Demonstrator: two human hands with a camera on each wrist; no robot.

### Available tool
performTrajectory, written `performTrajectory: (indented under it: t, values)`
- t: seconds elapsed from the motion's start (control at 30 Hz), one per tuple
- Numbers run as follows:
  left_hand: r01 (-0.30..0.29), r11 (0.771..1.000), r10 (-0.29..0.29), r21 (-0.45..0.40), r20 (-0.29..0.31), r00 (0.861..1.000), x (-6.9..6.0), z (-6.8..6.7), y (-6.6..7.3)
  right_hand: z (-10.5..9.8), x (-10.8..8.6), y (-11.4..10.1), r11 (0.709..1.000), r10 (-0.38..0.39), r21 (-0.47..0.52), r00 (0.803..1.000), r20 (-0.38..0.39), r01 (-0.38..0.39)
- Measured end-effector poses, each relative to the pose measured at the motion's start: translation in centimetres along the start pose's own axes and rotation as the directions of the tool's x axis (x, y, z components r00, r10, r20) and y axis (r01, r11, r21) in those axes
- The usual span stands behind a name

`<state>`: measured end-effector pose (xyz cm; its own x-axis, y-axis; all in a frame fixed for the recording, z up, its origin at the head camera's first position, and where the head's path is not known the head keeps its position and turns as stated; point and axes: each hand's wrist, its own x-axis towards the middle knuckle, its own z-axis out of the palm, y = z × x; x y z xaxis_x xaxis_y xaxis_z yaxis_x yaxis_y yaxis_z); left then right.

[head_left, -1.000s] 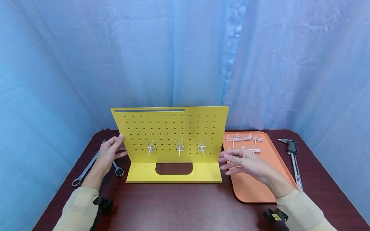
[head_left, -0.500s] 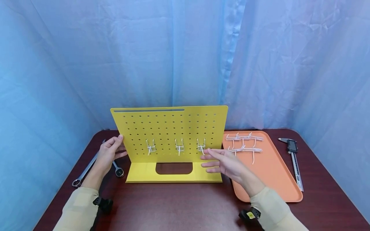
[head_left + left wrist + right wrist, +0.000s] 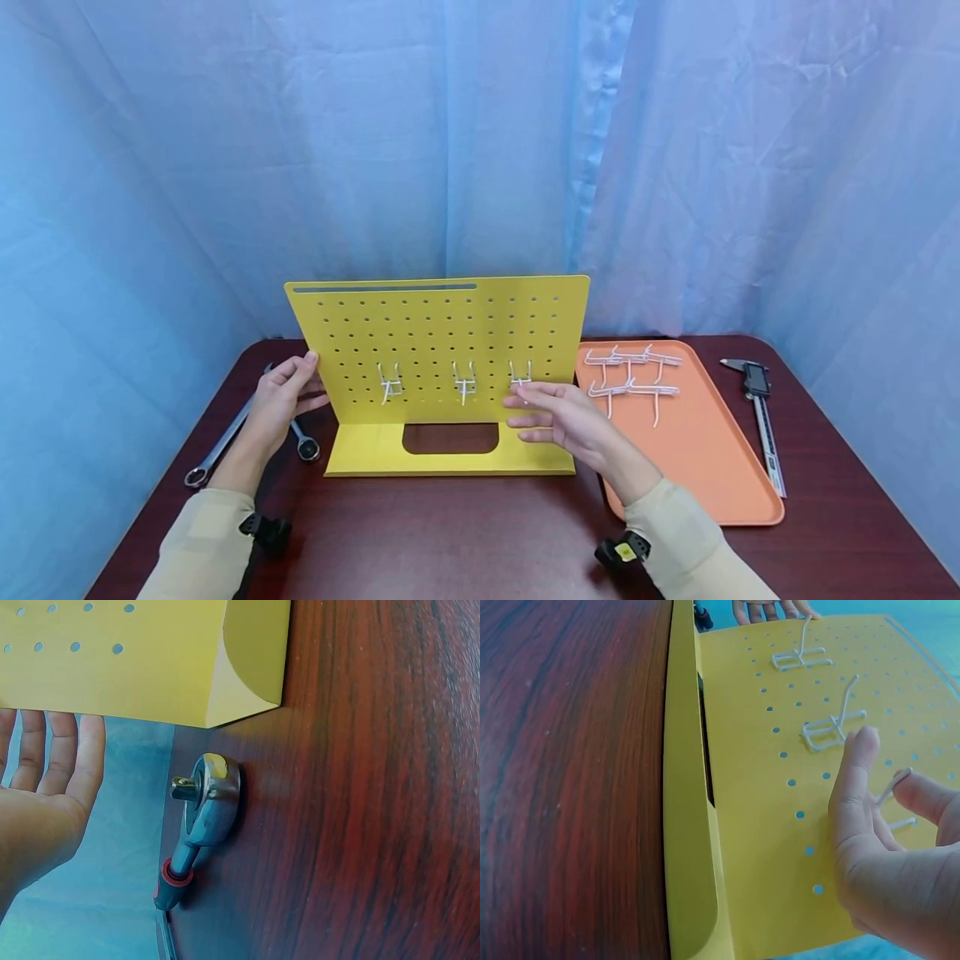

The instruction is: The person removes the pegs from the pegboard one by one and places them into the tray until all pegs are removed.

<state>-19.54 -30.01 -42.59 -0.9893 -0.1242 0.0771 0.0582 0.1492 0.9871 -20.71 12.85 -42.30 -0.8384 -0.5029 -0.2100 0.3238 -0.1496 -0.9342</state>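
A yellow pegboard stand stands upright on the dark table, with three white wire hooks mounted low on it: a left hook, a middle hook and a right hook. My left hand holds the board's left edge, thumb at the front; its fingertips pass out of sight behind the edge in the left wrist view. At the right hook is my right hand. In the right wrist view its thumb touches the prong's tip, its index finger stands apart, and the fingers partly cover this hook.
An orange tray on the right carries several loose white hooks. Beyond it lies a digital caliper. On the left are a combination wrench and a ratchet wrench, close to the board's base. Blue curtains hang behind.
My right hand has moved left from the board's right edge to the right hook, covering part of it. The left hand keeps its place at the left edge.
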Motion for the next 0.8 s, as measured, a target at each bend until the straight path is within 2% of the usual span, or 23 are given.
performTrajectory:
  t: [0.3,0.53,0.8]
  values:
    - [0.001,1.0,-0.001,-0.007,0.004,1.0,-0.08,-0.1,0.07,0.32,0.06,-0.07,0.997,0.025,0.069,0.999,-0.037,-0.022]
    - [0.002,0.999,-0.002,-0.033,0.008,1.0,-0.09,-0.19,-0.01,0.41,-0.04,0.05,0.997,0.03,0.078,0.999,-0.042,-0.027]
    - [-0.004,1.0,0.004,-0.012,0.005,1.0,-0.08,-0.04,0.01,0.54,-0.01,0.11,0.995,0.048,0.093,0.997,-0.068,-0.041]
